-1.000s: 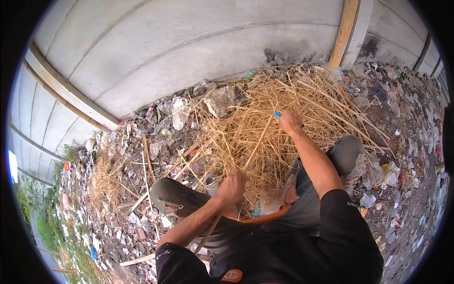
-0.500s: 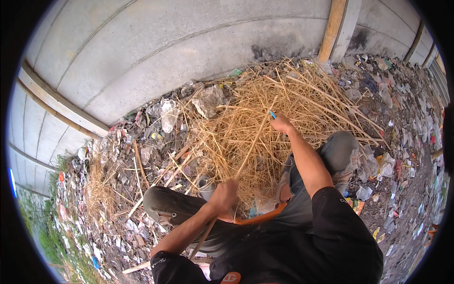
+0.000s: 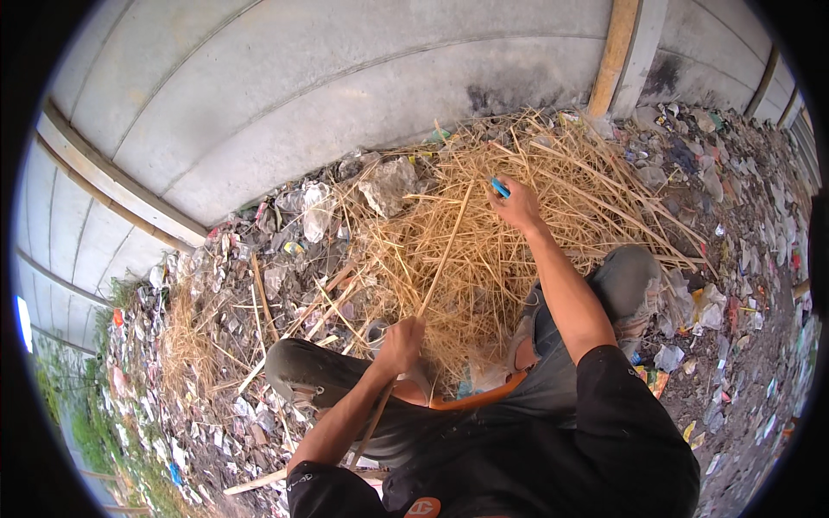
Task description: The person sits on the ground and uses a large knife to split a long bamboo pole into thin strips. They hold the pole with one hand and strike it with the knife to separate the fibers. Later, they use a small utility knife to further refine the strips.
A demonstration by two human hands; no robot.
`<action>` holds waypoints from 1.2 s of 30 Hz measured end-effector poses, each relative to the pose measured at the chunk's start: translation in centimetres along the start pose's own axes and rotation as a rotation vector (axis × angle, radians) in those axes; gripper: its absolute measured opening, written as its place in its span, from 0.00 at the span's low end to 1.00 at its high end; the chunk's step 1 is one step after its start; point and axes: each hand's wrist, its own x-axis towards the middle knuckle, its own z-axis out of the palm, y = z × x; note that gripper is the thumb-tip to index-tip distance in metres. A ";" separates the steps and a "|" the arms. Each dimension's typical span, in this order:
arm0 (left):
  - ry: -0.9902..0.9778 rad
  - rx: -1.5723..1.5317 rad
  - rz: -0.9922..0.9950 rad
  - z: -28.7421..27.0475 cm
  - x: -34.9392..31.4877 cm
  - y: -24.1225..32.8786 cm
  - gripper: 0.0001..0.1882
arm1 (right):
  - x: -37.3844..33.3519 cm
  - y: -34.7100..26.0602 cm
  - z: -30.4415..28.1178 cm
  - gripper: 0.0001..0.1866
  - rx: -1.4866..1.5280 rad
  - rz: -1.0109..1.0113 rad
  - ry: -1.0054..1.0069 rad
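My left hand (image 3: 401,345) is closed round a long, thin bamboo stick (image 3: 448,249) in front of my left knee. From that fist the stick slants up and away over a heap of pale shavings (image 3: 509,276), and its lower end runs back beside my left forearm. My right hand (image 3: 518,207) is wrapped round a small blue-handled tool (image 3: 500,187), just right of the stick's far end and apart from it. Whether the tool has a blade cannot be made out.
Bent legs frame the shavings, with an orange curved edge (image 3: 473,402) between them. Behind the heap stand a rock (image 3: 386,185) and a concrete wall (image 3: 363,95) with a wooden post (image 3: 611,60). Plastic litter (image 3: 318,212) and loose strips (image 3: 262,293) cover the ground.
My right hand has risen slightly and turned, and its blue tool now stands clear of the stick. The stick's far end has swung left; my left hand keeps hold of it.
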 end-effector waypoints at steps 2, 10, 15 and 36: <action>0.025 0.102 0.123 0.5 -0.2 -1.0 0.11 | 0.0 -1.1 0.3 0.19 -0.006 -0.230 0.146; 0.000 0.352 0.258 1.1 -0.6 -1.7 0.13 | 0.4 0.0 1.3 0.21 0.022 -0.242 0.108; 0.028 0.403 0.278 1.8 -0.9 -2.0 0.13 | 0.3 -0.6 1.3 0.17 -0.075 -0.218 0.017; -0.002 -0.053 0.023 0.2 -0.3 1.6 0.19 | 0.9 3.6 0.8 0.19 0.650 0.541 0.224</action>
